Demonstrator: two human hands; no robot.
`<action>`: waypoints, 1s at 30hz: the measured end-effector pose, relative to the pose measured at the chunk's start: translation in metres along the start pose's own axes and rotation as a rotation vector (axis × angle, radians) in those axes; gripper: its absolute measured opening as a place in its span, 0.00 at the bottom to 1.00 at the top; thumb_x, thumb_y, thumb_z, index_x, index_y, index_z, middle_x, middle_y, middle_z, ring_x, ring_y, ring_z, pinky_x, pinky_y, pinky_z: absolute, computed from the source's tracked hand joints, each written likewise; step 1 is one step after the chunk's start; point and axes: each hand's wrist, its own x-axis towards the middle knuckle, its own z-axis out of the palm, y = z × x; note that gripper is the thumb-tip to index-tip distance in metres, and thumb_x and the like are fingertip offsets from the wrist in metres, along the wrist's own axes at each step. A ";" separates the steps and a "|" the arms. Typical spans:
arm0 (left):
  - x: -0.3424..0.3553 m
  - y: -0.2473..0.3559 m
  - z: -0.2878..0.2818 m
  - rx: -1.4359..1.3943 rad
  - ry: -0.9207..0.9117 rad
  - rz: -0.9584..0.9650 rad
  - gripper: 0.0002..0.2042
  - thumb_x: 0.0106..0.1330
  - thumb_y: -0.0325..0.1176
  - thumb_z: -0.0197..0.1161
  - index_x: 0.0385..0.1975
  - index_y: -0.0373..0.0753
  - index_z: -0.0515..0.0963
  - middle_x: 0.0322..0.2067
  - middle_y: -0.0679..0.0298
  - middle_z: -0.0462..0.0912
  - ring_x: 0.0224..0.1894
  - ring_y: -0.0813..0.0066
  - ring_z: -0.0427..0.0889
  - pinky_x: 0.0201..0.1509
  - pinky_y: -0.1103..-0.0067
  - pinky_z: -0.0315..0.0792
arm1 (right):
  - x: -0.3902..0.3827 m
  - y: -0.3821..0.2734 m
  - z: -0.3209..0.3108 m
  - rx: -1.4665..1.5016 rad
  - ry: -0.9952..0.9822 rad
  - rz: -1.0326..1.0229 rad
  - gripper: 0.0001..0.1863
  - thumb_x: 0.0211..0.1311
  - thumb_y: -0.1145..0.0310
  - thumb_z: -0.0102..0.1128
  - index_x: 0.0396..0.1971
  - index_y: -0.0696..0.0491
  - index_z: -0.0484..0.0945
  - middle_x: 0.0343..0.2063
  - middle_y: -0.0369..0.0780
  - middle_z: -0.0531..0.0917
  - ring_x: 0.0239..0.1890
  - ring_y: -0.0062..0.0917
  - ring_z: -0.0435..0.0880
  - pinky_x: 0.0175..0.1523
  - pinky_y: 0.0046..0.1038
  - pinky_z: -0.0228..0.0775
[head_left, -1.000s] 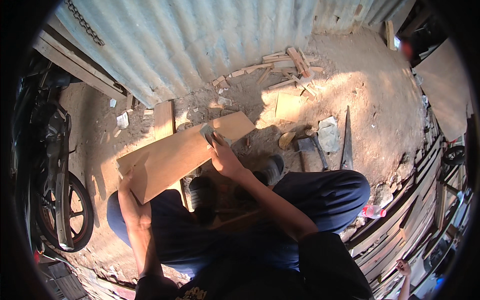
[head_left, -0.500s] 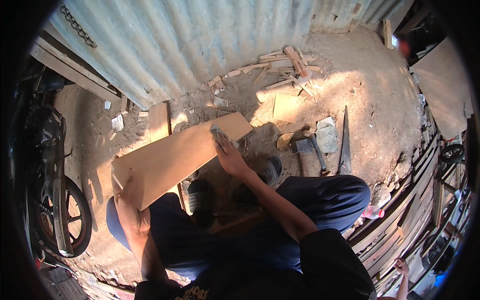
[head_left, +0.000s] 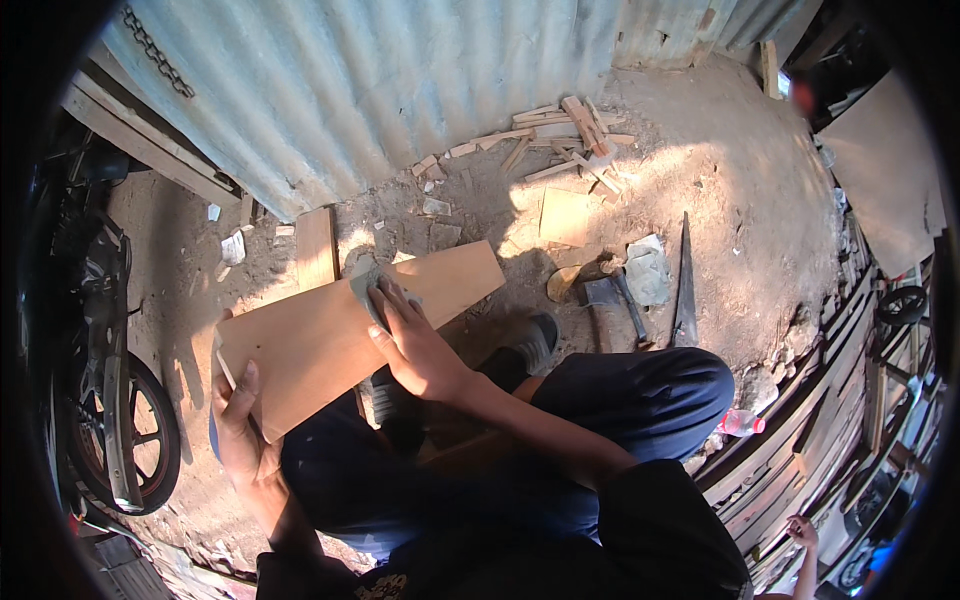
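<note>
A long light-brown wooden board (head_left: 310, 335) lies slantwise in front of my knees, its far right end raised away from me. My left hand (head_left: 245, 425) grips its near left corner, thumb on the upper face and the other fingers along the end edge. Around the middle of the board, my right hand (head_left: 410, 345) presses a grey-green piece of sandpaper (head_left: 362, 285) flat against the face. The sandpaper reaches over the board's far edge. Part of it is hidden under my fingers.
Right of my feet lie a hammer (head_left: 631, 305), a handsaw (head_left: 685, 290), a crumpled grey sheet (head_left: 648, 272) and a square wood piece (head_left: 565, 217). Wood scraps (head_left: 585, 130) lie by the corrugated metal wall (head_left: 400, 80). A motorcycle (head_left: 120, 400) stands left; stacked planks (head_left: 790, 430) are right.
My right hand has slid the sandpaper left along the board, from near its far right end to about the middle. The board's face has tilted slightly, and my left thumb now shows on top.
</note>
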 end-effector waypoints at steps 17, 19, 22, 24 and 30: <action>0.009 0.001 -0.029 -0.234 0.263 -0.123 0.19 0.62 0.25 0.55 0.54 0.32 0.65 0.44 0.54 0.76 0.44 0.68 0.80 0.45 0.76 0.78 | 0.009 0.031 0.012 0.230 -0.092 0.053 0.25 0.71 0.60 0.38 0.59 0.62 0.61 0.60 0.53 0.64 0.63 0.46 0.60 0.67 0.36 0.50; 0.007 0.002 -0.021 -0.131 0.232 -0.055 0.22 0.61 0.24 0.55 0.56 0.32 0.63 0.46 0.54 0.74 0.48 0.67 0.77 0.51 0.74 0.74 | 0.009 0.090 0.001 0.180 -0.032 0.292 0.24 0.70 0.61 0.38 0.59 0.60 0.62 0.57 0.55 0.67 0.61 0.47 0.62 0.65 0.38 0.53; 0.002 0.004 -0.009 -0.054 0.170 -0.013 0.25 0.60 0.23 0.55 0.59 0.32 0.60 0.48 0.54 0.72 0.51 0.65 0.74 0.55 0.73 0.70 | 0.005 0.120 -0.003 -0.038 -0.050 0.439 0.24 0.70 0.60 0.37 0.60 0.60 0.61 0.58 0.55 0.65 0.62 0.48 0.61 0.65 0.39 0.53; 0.001 0.005 -0.011 -0.042 0.171 0.009 0.26 0.59 0.22 0.54 0.59 0.32 0.59 0.49 0.55 0.71 0.52 0.65 0.73 0.55 0.73 0.69 | 0.000 0.089 0.014 0.022 -0.012 0.196 0.25 0.70 0.60 0.37 0.60 0.59 0.60 0.59 0.54 0.64 0.63 0.47 0.60 0.65 0.40 0.52; 0.012 0.001 -0.019 -0.203 0.206 -0.077 0.24 0.58 0.26 0.55 0.57 0.35 0.62 0.46 0.58 0.72 0.50 0.68 0.74 0.53 0.75 0.70 | 0.007 0.011 0.011 0.079 -0.106 0.064 0.25 0.70 0.58 0.37 0.60 0.59 0.61 0.58 0.56 0.66 0.62 0.47 0.62 0.64 0.40 0.55</action>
